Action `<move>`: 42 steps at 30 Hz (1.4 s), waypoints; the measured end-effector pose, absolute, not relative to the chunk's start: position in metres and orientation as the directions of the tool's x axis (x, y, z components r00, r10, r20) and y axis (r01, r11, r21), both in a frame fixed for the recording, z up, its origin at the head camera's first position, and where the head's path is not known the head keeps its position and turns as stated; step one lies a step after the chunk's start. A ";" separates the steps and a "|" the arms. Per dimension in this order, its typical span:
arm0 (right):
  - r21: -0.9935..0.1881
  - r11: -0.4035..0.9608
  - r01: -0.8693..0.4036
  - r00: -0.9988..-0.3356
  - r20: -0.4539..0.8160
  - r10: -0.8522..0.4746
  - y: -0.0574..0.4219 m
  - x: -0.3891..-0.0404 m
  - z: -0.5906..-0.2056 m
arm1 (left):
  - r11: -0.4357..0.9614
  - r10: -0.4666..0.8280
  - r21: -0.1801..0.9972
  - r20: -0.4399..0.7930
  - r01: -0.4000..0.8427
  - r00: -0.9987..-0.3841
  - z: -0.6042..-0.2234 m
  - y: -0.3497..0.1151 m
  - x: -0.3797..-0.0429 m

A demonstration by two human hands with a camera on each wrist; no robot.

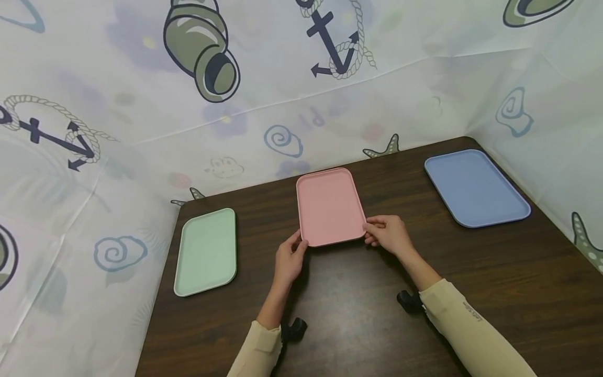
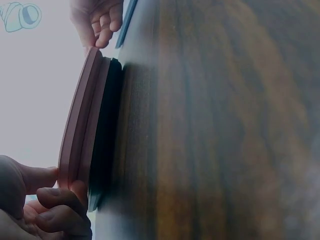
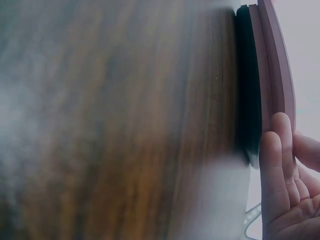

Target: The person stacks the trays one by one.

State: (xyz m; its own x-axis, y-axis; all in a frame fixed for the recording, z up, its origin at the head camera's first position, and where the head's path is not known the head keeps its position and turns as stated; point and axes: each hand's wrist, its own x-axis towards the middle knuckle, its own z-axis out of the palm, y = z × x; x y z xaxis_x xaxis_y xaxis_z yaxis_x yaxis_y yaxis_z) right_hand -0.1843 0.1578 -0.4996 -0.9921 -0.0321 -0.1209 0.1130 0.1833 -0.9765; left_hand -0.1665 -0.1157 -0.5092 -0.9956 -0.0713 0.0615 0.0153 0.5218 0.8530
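Presently, fingers (image 3: 272, 167) of left hand (image 1: 288, 260) and right hand (image 1: 389, 233) pinch the pink tray (image 1: 331, 207) at its near corners; one slipping grip could tilt its far end.

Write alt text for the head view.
A person's left hand and right hand pinch the near corners of a pink tray at a dark wood-grain table. A green tray lies to its left and a blue tray to its right. Behind hangs pale cloth printed with shells and anchors.
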 end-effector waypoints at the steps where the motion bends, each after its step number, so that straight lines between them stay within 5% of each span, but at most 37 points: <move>1: -0.976 0.184 0.115 -0.992 -0.122 -0.030 0.158 -0.185 -0.499 | 0.528 -0.069 0.849 0.055 0.011 -0.996 -0.509 -0.116 -0.167; 42: -0.957 0.250 0.150 -0.989 -0.148 0.025 0.153 -0.196 -0.502 | 0.607 0.041 0.794 -0.041 -0.008 -0.998 -0.505 -0.112 -0.174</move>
